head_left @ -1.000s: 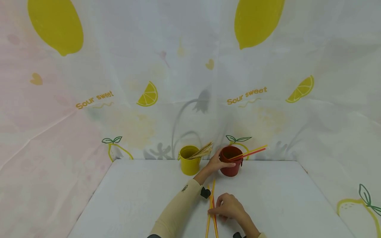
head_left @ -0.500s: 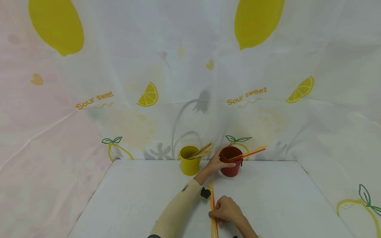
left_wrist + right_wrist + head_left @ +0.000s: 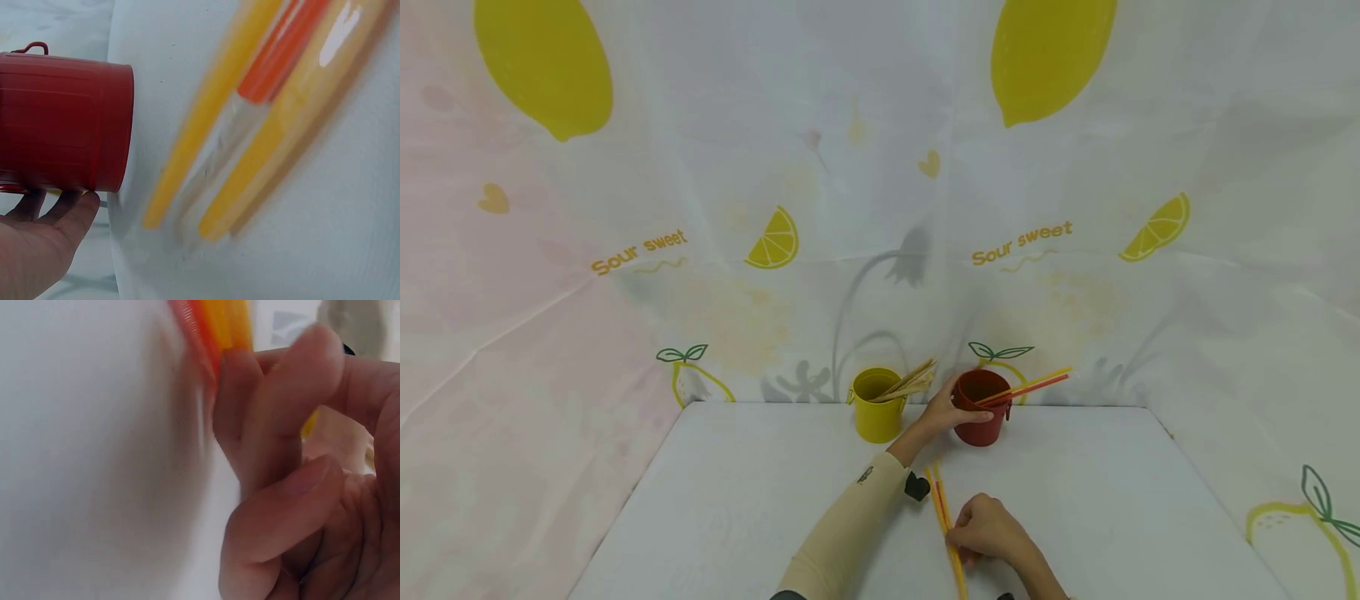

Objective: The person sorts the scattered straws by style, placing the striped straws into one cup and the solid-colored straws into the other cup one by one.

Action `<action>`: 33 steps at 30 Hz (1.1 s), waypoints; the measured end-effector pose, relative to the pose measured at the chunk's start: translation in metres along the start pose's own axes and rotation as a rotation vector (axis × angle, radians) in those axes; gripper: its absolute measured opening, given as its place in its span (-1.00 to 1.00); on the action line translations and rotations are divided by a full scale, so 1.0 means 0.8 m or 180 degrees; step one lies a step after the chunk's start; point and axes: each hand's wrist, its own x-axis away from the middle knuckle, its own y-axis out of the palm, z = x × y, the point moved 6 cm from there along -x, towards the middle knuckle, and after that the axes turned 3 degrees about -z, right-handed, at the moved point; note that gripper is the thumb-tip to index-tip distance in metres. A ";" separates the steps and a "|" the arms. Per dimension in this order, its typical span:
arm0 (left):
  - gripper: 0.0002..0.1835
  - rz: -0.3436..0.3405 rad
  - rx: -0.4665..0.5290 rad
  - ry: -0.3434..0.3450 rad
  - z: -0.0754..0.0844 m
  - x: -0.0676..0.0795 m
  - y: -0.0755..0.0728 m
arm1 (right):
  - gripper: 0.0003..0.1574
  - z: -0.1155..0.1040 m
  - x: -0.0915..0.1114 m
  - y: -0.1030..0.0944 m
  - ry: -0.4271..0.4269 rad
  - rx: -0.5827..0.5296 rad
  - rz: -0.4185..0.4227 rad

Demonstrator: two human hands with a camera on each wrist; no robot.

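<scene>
My left hand (image 3: 940, 413) grips a small red metal bucket (image 3: 979, 432) at the back of the table, its thumb across the front near the rim. In the left wrist view, fingertips rest against the red bucket (image 3: 62, 125). A yellow and an orange straw (image 3: 1037, 385) lean out of it to the right. Nearer the front, my right hand (image 3: 991, 530) pinches several yellow and orange straws (image 3: 942, 502) in clear wrappers. The right wrist view has these straws (image 3: 228, 322) between thumb and finger, partly hidden by the hand, close over the white surface.
Left of the red bucket stands a yellow bucket (image 3: 878, 422) with thin wooden sticks (image 3: 913, 383) leaning out. The white table (image 3: 737, 492) ends at a lemon-printed cloth (image 3: 850, 208). My left sleeve (image 3: 850, 521) crosses the table beside the straws.
My right hand has shifted slightly to the right, drawing the straws together; crossed before, they now lie closely bundled and slanted. The left hand and red bucket stay put.
</scene>
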 end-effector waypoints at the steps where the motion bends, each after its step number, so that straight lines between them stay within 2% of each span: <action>1: -0.17 -0.0002 0.0003 -0.0008 0.000 0.000 0.000 | -0.81 0.001 0.002 -0.002 -0.0011 -0.0012 -0.0008; 11: -0.19 -0.0010 0.0015 0.0011 0.008 0.001 -0.002 | -0.86 -0.002 0.025 -0.030 0.0111 0.0111 0.0000; 24: -0.17 0.0014 -0.0004 -0.0033 0.003 0.001 -0.001 | -0.88 -0.007 0.053 -0.054 -0.0108 0.0025 -0.0160; 33: -0.18 0.0010 0.0038 -0.0021 0.001 0.001 0.000 | -0.92 -0.029 0.064 -0.096 -0.0230 0.0135 0.0042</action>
